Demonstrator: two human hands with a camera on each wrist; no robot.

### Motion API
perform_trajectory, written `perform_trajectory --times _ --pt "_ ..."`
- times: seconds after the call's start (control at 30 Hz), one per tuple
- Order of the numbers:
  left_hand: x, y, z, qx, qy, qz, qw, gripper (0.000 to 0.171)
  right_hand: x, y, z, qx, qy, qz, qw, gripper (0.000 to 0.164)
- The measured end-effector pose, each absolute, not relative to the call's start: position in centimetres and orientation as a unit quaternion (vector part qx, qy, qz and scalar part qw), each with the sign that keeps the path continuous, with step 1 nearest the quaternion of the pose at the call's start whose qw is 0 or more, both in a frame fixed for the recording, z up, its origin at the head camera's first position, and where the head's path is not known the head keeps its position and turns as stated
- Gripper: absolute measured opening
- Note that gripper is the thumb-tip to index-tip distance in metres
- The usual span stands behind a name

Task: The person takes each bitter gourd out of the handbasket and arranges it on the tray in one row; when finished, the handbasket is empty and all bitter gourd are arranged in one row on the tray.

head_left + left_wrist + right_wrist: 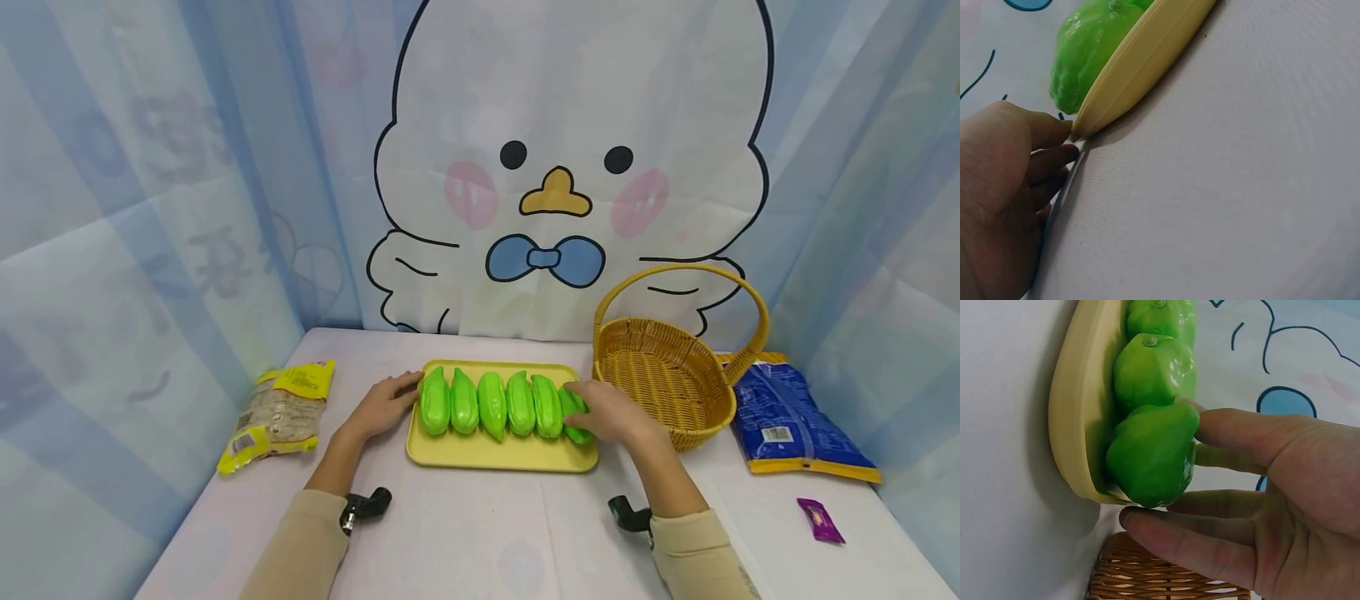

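A yellow tray (pixel 502 454) holds several glossy, ridged green toy gourds (pixel 492 404) lying side by side in a row. At the tray's left end, my left hand (pixel 382 407) pinches the rim, the thumb on top and fingers at the edge below, with the nearest gourd (pixel 1088 53) just above the rim in the left wrist view. My right hand (pixel 611 411) is round the rightmost gourd (pixel 1154 453), thumb on one side and fingers on the other. That gourd tilts against its neighbour and is partly covered by the fingers in the head view.
A wicker basket (pixel 723 417) with a tall handle stands right behind my right hand. Blue packaging (pixel 795 417) lies beyond it, with a small purple wrapped sweet (pixel 821 521) in front. A yellow-and-clear bag (pixel 281 412) lies at the left. Printed curtains close off the back and sides.
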State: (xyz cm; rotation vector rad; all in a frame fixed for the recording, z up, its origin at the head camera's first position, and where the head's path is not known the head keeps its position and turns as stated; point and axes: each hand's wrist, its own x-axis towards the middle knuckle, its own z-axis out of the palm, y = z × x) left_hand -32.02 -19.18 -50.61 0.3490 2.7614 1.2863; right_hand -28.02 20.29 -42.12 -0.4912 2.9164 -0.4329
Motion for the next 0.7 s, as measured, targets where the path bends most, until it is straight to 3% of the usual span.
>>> perform_trajectory --times 0.43,0.7 --pt "-32.2 -19.3 -50.9 0.113 0.905 0.409 0.038 0.050 -27.8 20.2 -41.9 -0.155 0.975 -0.140 0.082 0.063" --pt "-32.1 -19.2 -51.0 0.109 0.904 0.412 0.038 0.049 -27.0 20.5 -40.6 -0.162 0.972 -0.161 0.049 0.065"
